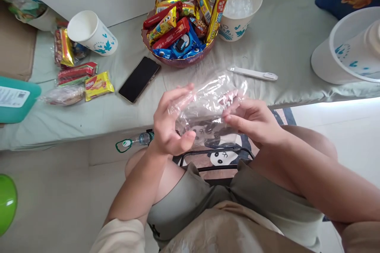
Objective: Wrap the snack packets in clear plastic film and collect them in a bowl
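Observation:
A clear, thin plastic bag [204, 106] is stretched between my two hands above my lap. My left hand [172, 122] curves around its left side, with the thumb apart from the fingers. On the other side my right hand [252, 120] grips the bag's edge between thumb and fingers. Nothing shows inside the bag, and the panda print below is visible through it. Beyond my hands stands a bowl [181, 62] heaped with wrapped snacks. A white plastic sealer-like stick [255, 74] lies past my right hand, and a black phone [139, 79] past my left.
A paper cup [93, 33] leans at the left near several packed snacks [99, 85]. Another cup [242, 12] holds crumpled clear plastic. A large white bin [329, 55] stands at the right, a teal container [18, 101] at the left edge. A bottle [144, 138] is below the edge.

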Motion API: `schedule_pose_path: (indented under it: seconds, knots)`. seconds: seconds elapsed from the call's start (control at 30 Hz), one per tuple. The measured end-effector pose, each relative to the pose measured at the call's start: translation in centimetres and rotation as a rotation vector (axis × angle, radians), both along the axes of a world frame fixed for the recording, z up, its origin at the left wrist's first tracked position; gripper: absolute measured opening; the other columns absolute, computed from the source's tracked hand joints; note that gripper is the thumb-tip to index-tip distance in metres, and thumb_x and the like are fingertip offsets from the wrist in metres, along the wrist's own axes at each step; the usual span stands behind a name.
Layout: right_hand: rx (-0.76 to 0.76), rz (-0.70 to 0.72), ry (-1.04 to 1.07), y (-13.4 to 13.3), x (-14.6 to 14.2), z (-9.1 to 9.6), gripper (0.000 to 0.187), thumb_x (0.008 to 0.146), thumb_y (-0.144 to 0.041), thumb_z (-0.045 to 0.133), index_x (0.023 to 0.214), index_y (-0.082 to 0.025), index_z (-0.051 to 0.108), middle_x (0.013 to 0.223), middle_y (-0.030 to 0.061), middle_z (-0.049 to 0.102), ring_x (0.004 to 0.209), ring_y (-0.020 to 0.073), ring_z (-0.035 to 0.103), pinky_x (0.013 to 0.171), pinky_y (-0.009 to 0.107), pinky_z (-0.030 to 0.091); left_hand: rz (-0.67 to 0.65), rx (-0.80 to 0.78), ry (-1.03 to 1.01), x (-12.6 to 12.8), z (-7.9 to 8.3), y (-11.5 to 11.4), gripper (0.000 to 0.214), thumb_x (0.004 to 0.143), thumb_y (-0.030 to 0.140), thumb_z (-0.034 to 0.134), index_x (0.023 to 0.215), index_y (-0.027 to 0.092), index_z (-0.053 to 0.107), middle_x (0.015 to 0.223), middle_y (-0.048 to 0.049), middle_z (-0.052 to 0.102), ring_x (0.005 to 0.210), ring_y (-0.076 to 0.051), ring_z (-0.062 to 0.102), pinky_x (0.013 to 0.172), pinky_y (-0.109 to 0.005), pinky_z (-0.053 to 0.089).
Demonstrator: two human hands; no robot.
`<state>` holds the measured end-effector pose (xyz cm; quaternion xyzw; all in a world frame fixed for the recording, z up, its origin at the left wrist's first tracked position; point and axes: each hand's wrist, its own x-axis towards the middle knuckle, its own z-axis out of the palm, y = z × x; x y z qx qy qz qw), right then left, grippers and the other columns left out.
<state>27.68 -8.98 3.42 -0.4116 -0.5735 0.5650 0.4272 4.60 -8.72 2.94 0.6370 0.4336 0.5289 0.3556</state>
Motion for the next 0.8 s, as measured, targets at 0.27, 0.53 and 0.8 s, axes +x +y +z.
schedule_pose_path:
  seconds: [0.27,0.53,0.8]
  knots:
    - [0.175,-0.300,-0.153,1.9,-0.8,-1.4,0.024,0.084,-0.050,0.081,0.083,-0.027,0.073,0.142,0.0057,0.055,0.142,0.0301,0.047,0.124,0.051,0.035,-0.074,-0.512,-0.480,1.2,0.2,2.2,0.055,0.069,0.066,0.080,0.109,0.028,0.072,0.133,-0.0089,0.068,0.122,-0.037,0.070,0.081,-0.039,0.063]
    - [0.034,-0.202,-0.066,4.0,-2.2,-2.4,0.023,0.090,-0.048,0.073,0.086,-0.025,0.069,0.097,0.0021,0.069,0.102,0.0194,0.063,0.100,0.040,0.048,-0.109,-0.766,-0.564,2.0,-1.5,3.2,0.056,0.074,0.076,0.070,0.093,0.024,0.070,0.099,-0.0096,0.078,0.110,-0.033,0.075,0.080,-0.041,0.063]
    - [-0.139,-0.285,0.049,4.2,-2.1,-2.6,0.036,0.085,-0.059,0.075,0.089,-0.024,0.073,0.100,0.0025,0.065,0.074,0.0105,0.057,0.077,0.030,0.055,0.055,-0.749,-0.548,1.8,-1.9,3.8,0.024,0.076,0.043,0.074,0.077,0.019,0.075,0.100,-0.0065,0.079,0.091,-0.023,0.078,0.080,-0.035,0.063]
